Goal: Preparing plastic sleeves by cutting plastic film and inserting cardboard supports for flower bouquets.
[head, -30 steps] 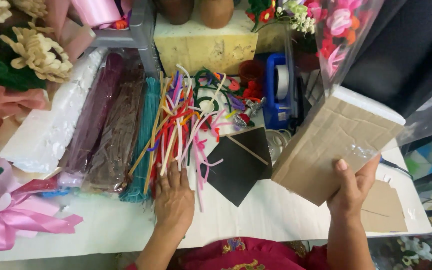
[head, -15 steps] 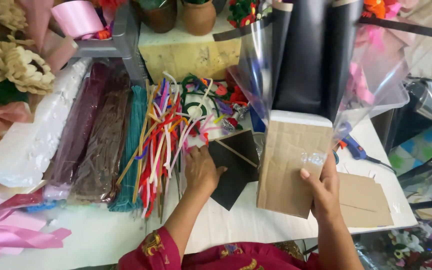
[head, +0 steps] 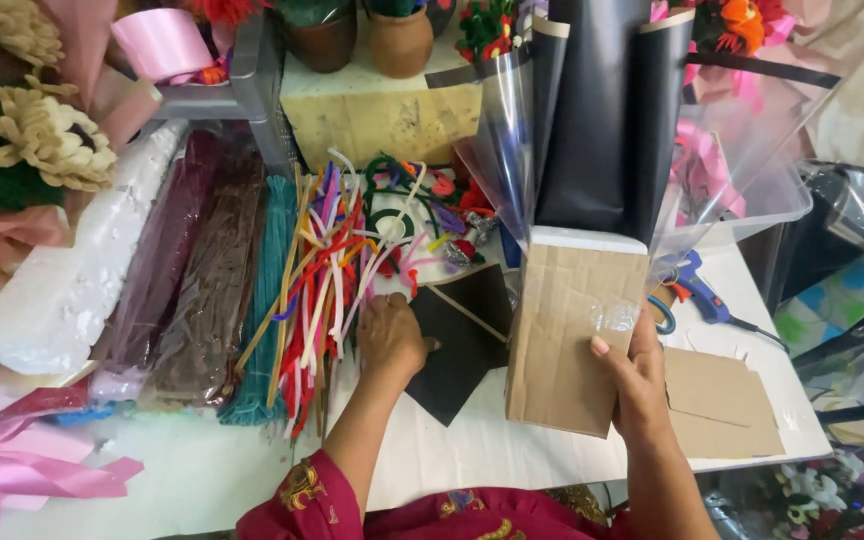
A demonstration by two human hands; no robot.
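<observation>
Cardboard box (head: 572, 335) now upright, bouquet wrap (head: 592, 120) risen above it; right hand (head: 632, 375) clamps its right edge. Left hand (head: 389, 335) pressed flat on black paper (head: 457, 345) left of box, moved off pipe cleaners (head: 317, 270).

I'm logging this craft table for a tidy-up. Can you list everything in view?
cardboard box: one, brown, held upright at centre right
black wrap: rolled sheets with clear film, standing in the box
black paper: one sheet, flat, centre
pipe cleaners: a loose pile, mixed colours, left of centre
packs: several, white, maroon, brown and teal, at left
cardboard piece: one, brown, flat, at right
glue gun: one, blue, behind the cardboard piece
pots: two, brown, at back
foam block: one, yellowish, under the pots
ribbon: pink, lower left
left hand: on the black paper
right hand: fingers gripping the box
</observation>
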